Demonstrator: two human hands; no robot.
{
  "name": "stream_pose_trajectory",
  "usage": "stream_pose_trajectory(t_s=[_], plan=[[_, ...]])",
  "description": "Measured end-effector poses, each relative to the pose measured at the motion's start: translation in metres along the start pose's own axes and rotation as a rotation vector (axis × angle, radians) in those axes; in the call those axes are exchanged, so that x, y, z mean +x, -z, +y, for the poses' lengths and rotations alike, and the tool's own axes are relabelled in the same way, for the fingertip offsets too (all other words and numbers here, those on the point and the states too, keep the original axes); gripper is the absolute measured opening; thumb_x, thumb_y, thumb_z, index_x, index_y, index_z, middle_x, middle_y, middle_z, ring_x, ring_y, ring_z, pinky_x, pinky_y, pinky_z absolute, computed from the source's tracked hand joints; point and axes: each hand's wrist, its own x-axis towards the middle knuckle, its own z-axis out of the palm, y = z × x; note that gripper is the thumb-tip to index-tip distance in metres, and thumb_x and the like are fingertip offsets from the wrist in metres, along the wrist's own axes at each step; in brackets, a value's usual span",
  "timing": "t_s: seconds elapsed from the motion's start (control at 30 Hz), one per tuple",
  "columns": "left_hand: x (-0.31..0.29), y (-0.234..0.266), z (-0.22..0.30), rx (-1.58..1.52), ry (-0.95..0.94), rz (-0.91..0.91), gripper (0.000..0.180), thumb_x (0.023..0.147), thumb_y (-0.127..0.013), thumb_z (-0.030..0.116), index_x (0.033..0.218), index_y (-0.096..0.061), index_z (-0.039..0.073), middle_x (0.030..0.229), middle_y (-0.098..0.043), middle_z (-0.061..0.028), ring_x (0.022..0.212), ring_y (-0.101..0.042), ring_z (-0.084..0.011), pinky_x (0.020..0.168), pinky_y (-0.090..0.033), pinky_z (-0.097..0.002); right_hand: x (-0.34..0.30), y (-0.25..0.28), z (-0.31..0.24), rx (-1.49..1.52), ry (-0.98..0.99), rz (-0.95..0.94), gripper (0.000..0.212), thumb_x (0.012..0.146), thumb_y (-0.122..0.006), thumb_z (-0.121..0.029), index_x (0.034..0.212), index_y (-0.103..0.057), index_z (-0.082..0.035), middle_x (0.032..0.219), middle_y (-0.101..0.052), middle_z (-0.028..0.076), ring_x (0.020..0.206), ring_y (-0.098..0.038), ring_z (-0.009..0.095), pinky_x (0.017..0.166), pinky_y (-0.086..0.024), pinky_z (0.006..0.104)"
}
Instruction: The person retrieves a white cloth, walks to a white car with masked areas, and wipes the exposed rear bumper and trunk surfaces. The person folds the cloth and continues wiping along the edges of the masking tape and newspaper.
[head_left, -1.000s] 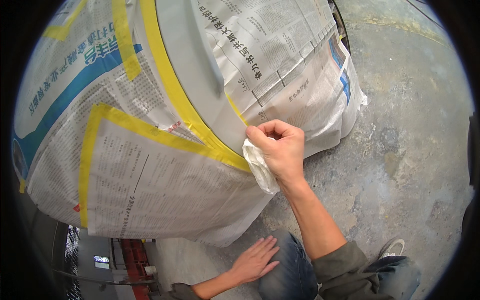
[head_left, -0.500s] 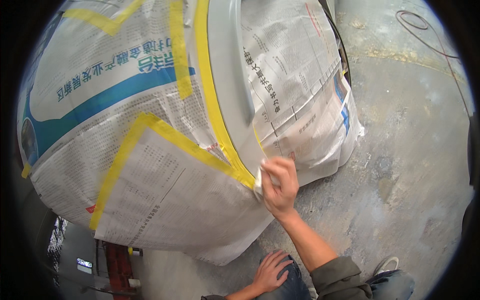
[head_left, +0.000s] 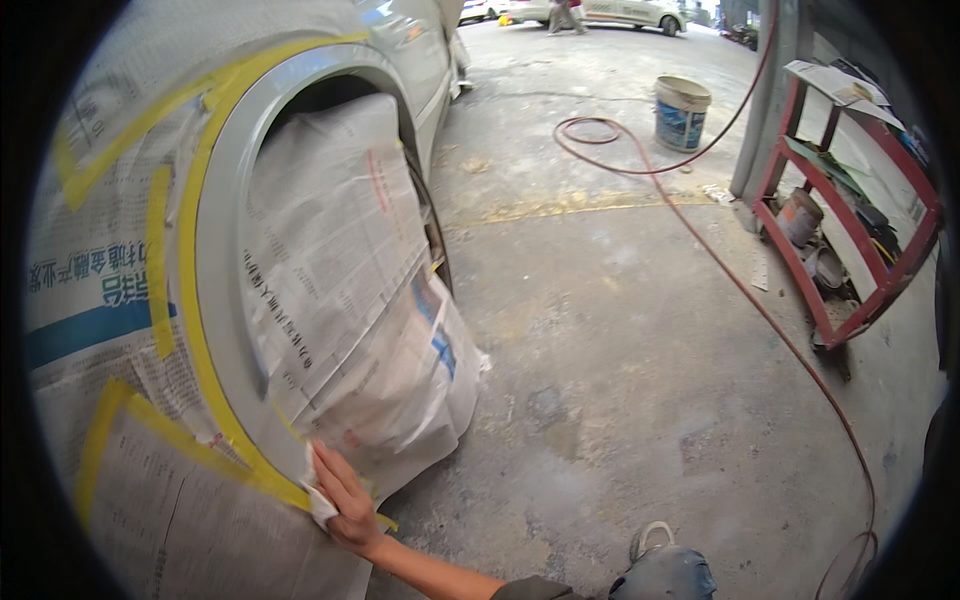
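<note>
My right hand (head_left: 349,502) is closed on a crumpled white cloth (head_left: 321,508). It presses the cloth to the lower end of a car's grey wheel arch (head_left: 217,250). Yellow masking tape (head_left: 190,250) runs along the arch's outer edge, and newspaper (head_left: 85,280) covers the body panel beside it. More newspaper (head_left: 330,250) wraps the wheel inside the arch, just above and right of the hand. Part of the cloth is hidden by my fingers. My left hand is out of view.
A reddish hose (head_left: 745,290) snakes over the concrete floor (head_left: 600,390) on the right. Beyond it stands a white-and-blue bucket (head_left: 682,118). A red metal rack (head_left: 795,265) holding cans is at the far right. A white car (head_left: 620,12) and a person's legs appear far back.
The view has swung up and to the right, bringing in the hose, bucket and rack. My left hand, earlier resting on my knee, has left the view. The right hand still holds the cloth.
</note>
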Motion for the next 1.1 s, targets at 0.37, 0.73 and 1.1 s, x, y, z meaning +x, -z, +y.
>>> stream_pose_trajectory(t_s=[0.37,0.73,1.1], plan=[[0.004,-0.006,-0.007,-0.022,-0.018,0.034,0.04,0.08,-0.064,0.007,0.12,-0.069,0.006,0.132,-0.064,-0.0182,0.131,-0.054,-0.0413,0.112,-0.039,-0.0549,-0.049,0.005,0.012,-0.153,-0.256,0.158,0.06,0.079,-0.052,0.015,0.135,-0.065,-0.005,0.134,-0.06,0.016,0.12,-0.06,0.035,0.108,-0.044,0.0376],[0.015,0.004,0.008,-0.026,-0.035,0.064,0.036,0.081,-0.064,0.006,0.116,-0.071,0.006,0.13,-0.066,-0.0167,0.129,-0.057,-0.0391,0.113,-0.038,-0.0559,-0.13,0.011,0.104,0.23,-1.002,0.335,0.034,0.097,-0.058,0.002,0.131,-0.059,0.002,0.127,-0.065,0.01,0.117,-0.061,0.018,0.101,-0.048,0.0303],[-0.017,-0.028,-0.031,0.109,0.023,0.05,0.05,0.091,-0.071,0.029,0.139,-0.063,0.014,0.15,-0.053,-0.0207,0.143,-0.046,-0.0361,0.122,-0.03,-0.0512,-0.06,0.003,0.002,-0.048,-0.432,0.205,0.052,0.085,-0.06,0.009,0.135,-0.066,-0.003,0.143,-0.061,0.014,0.132,-0.056,0.032,0.112,-0.043,0.0378]])
